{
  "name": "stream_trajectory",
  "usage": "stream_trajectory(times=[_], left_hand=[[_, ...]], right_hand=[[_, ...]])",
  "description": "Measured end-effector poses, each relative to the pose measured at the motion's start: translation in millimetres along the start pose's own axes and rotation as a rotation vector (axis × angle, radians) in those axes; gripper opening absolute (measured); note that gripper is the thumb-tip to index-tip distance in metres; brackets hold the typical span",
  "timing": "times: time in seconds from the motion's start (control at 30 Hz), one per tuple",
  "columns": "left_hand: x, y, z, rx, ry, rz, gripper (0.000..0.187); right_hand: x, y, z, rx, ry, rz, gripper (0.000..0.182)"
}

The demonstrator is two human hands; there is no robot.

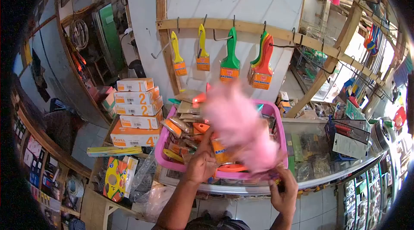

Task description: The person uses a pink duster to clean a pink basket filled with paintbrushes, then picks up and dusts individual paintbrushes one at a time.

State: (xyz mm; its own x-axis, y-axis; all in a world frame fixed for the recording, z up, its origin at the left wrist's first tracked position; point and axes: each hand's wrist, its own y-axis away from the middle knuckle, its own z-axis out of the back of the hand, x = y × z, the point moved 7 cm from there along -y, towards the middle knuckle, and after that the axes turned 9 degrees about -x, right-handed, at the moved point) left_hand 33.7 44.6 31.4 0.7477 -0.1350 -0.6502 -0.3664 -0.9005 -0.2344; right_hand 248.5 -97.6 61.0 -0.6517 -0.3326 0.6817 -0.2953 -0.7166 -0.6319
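Partly, the pink duster hides the basket.

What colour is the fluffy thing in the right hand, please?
The fluffy thing is light pink, seen in the head view.

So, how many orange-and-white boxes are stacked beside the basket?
5: top box, second box, middle box, fourth box, bottom box, left of the pink basket; others may hide behind.

Pink fluffy thing v. blurry (outline approx. only)
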Motion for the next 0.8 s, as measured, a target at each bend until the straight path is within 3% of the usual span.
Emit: stream_trajectory(times=[0.1, 0.13, 0.23, 0.3, 0.33, 0.37, 0.4, 0.43, 0.5, 0.53, 0.57, 0.6, 0.63, 0.67, 0.73, 0.8], left_hand=[[-4.5, 3.9, -16.7, 0.008, 0.055, 0.073, 0.094], [-3.4, 3.7, -9.7, -0.092, -0.059, 0.015, 0.077], [15.9, 6.7, 41.0, 0.053, -0.344, -0.088, 0.066], [19.3, 0.7, 29.8, 0.063, 0.141, 0.059, 0.065], [14.0, -2.6, 16.6, 0.056, 0.243, 0.092, 0.065], [-7.0, -0.5, -12.9, -0.061, 0.010, 0.004, 0.072], [-6.6, -1.5, -13.1, -0.109, 0.002, 0.019, 0.083], [-6.0, -0.6, -13.0, -0.107, 0.032, 0.030, 0.081], [-6.1, -1.0, -12.1, -0.098, 0.089, 0.048, 0.077], [-9.2, 0.2, -7.0, -0.063, -0.198, -0.065, 0.076], [-7.8, 3.4, 4.3, -0.027, -0.485, -0.179, 0.074], [-10.2, 6.3, 5.9, 0.008, -0.772, -0.294, 0.072], [-8.5, 6.1, 9.9, -0.004, -0.719, -0.294, 0.071], [-7.7, 5.7, 12.4, -0.015, -0.667, -0.294, 0.071], [-5.9, -1.7, -8.3, -0.120, 0.119, -0.051, 0.074], [-7.8, -3.1, -8.2, -0.094, -0.122, -0.118, 0.080]], right_hand=[[-31.9, 15.8, -3.1, -0.073, -0.102, -0.223, 0.034], [-20.2, 14.6, -7.8, -0.001, -0.090, -0.143, 0.034], [4.0, 14.2, -11.7, 0.160, -0.062, -0.019, 0.036], [-6.7, 12.5, -6.3, 0.147, -0.061, -0.031, 0.036], [-19.6, 14.6, -3.3, 0.016, -0.271, -0.254, 0.035], [-26.3, 14.1, -0.4, -0.111, -0.337, -0.324, 0.033], [-27.5, 14.5, 0.5, -0.147, -0.373, -0.365, 0.032], [-28.7, 15.3, 1.7, -0.183, -0.411, -0.404, 0.032], [-18.5, 17.9, -4.4, -0.037, -0.307, -0.325, 0.030], [-14.9, 20.1, -7.7, 0.035, -0.255, -0.285, 0.030], [-9.3, 19.1, -10.7, 0.164, -0.138, -0.013, 0.027], [-0.5, 15.1, -10.6, 0.177, -0.113, 0.091, 0.029], [8.9, 11.2, -11.0, 0.190, -0.089, 0.198, 0.031], [-0.3, 10.2, -7.7, 0.136, -0.168, 0.036, 0.030], [-20.1, 18.5, -2.9, 0.027, -0.325, -0.288, 0.029], [-25.6, 17.0, 1.1, -0.102, -0.408, -0.331, 0.030]])
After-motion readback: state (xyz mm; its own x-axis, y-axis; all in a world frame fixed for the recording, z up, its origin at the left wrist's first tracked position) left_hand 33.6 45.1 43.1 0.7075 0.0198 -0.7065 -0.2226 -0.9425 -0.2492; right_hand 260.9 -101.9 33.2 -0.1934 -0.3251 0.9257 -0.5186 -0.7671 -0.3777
